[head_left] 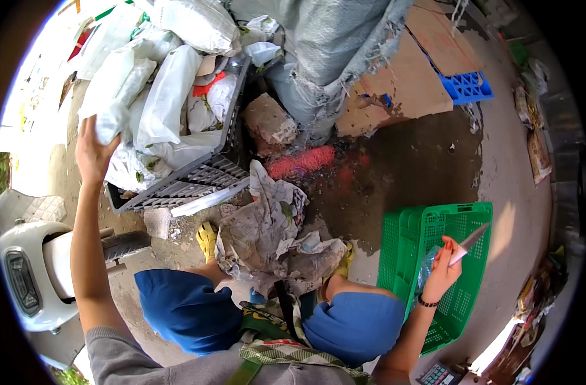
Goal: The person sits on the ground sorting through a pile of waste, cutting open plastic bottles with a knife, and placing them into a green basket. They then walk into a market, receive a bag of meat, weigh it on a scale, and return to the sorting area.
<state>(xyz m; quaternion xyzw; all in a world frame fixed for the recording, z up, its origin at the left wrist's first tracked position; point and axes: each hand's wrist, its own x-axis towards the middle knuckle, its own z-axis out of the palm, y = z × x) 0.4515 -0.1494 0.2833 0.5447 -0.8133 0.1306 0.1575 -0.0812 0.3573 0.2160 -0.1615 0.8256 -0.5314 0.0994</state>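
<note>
My left hand (94, 151) is raised far out to the left and grips a white plastic bag (116, 106) at the edge of a heap of similar bags. That heap lies in a tilted grey crate (196, 176). My right hand (444, 266) hovers over a green plastic crate (460, 224) and holds a knife (469, 242), whose blade points up and to the right. Crumpled newspaper (270, 234) lies on the ground between my knees, which are covered in blue cloth.
A white scooter (33, 269) stands at the left edge. A red mesh bundle (302, 160), a brick-like lump (270, 122), grey sacks (331, 45), cardboard (411, 77) and a blue pallet (466, 86) lie beyond. The ground ahead is dark and wet.
</note>
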